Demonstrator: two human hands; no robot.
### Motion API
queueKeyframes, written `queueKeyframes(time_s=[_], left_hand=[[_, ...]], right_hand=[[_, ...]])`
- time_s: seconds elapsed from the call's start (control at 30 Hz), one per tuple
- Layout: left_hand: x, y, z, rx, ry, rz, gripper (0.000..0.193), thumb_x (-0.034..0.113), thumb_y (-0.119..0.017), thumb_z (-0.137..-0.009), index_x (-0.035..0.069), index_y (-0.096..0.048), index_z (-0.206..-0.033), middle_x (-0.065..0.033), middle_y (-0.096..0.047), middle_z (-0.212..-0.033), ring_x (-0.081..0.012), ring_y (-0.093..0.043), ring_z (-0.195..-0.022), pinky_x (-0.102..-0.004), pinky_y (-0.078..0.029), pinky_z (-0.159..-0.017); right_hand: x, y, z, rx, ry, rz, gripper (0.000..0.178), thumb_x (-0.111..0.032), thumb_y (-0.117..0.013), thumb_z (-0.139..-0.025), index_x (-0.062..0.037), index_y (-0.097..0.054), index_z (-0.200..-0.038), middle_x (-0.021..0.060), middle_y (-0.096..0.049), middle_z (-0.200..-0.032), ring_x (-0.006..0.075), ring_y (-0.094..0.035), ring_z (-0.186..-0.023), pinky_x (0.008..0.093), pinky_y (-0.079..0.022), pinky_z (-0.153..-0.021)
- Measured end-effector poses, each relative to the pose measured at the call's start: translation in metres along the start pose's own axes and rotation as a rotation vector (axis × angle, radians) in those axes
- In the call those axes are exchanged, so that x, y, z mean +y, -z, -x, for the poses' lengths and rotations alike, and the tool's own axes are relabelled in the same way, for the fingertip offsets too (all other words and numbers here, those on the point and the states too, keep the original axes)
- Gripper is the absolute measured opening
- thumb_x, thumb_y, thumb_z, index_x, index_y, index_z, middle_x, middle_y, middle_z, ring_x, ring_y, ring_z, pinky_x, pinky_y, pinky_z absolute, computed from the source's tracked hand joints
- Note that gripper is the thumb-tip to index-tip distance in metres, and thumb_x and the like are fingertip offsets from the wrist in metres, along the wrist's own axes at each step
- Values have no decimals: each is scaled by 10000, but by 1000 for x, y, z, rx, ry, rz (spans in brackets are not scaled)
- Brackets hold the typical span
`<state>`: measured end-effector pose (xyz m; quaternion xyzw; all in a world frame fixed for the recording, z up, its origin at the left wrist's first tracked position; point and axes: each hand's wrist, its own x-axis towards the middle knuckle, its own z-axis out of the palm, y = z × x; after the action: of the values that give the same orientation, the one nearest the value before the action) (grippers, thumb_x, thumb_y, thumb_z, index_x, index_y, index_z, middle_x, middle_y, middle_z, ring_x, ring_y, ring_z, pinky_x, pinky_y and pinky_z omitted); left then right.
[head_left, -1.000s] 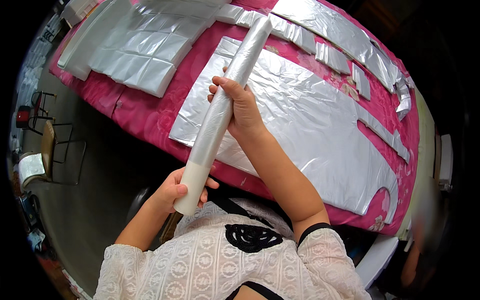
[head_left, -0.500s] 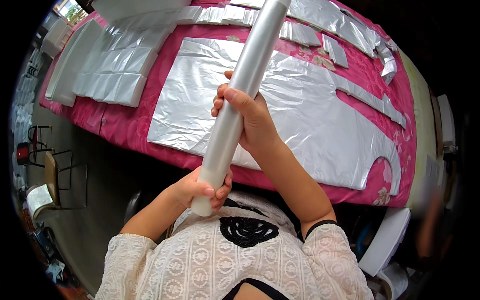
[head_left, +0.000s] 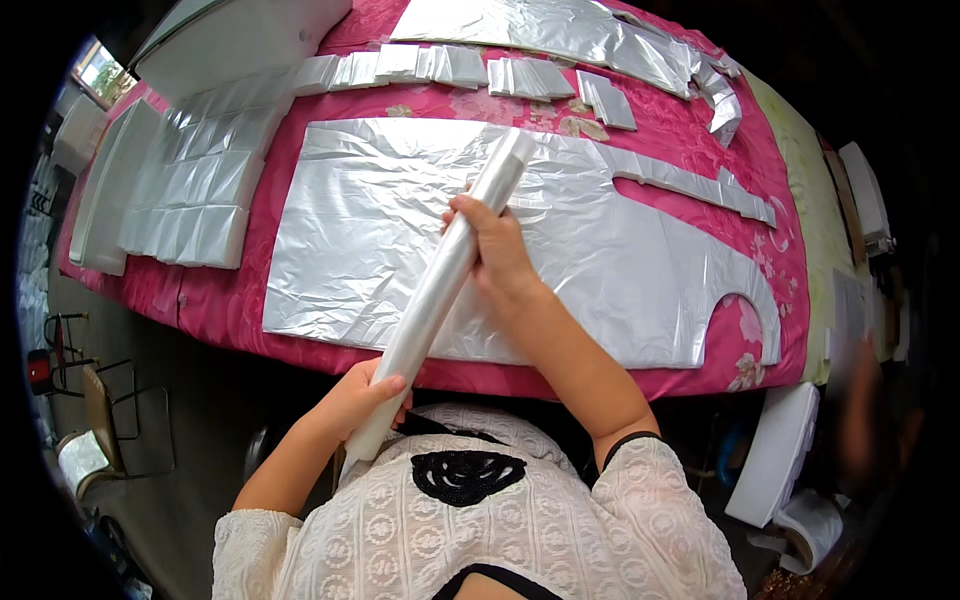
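A long, pale roll of translucent plastic film (head_left: 425, 300) is held slantwise in front of me, its far end tipped up to the right. My left hand (head_left: 362, 400) wraps round its lower end, close to my body. Farther up, my right hand (head_left: 492, 245) grips it with the thumb on top. Beneath the roll lies a wide, flat layer of crinkled plastic sheets (head_left: 590, 260), cut like an apron with a rounded notch and a long strap. Part of it is hidden by the roll and my right arm.
A pink flowered cloth (head_left: 215, 300) covers the table. Folded plastic packets (head_left: 190, 175) sit at left beside a white foam panel (head_left: 110, 190), with a white box (head_left: 235, 45) behind. More packets (head_left: 430, 65) line the back, before other sheets (head_left: 520, 25). A chair (head_left: 100, 415) stands left.
The roll has tilted lower and its far end has come down from the top of the view. Both hands keep hold of it. My view has shifted slightly.
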<state>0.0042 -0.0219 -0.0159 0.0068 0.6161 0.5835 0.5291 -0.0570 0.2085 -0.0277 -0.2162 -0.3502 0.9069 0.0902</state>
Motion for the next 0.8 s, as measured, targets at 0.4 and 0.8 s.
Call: queueKeyframes(time_s=[0.4,0.8], left_hand=[[-32,20,12,-182,103,73,520,412,-617,-833,9,-525,-1148,-28,-549,-785,-94,-544,-658,-238,-478,-606],[-31,23,19,-193,133,-2,367,354,-594,-862,63,-510,-1068,-34,-576,-837,-96,-555,-695,-246,-486,-620]], right_hand=[[-86,59,-39,-111,67,1042,314,-280,-601,-845,5,-620,-975,10,-612,-821,78,-516,-671,236,-419,-580],[-87,69,-37,-211,65,975,152,-161,-636,-831,-57,-584,-734,-25,-527,-600,48,-456,-503,192,-354,-475]])
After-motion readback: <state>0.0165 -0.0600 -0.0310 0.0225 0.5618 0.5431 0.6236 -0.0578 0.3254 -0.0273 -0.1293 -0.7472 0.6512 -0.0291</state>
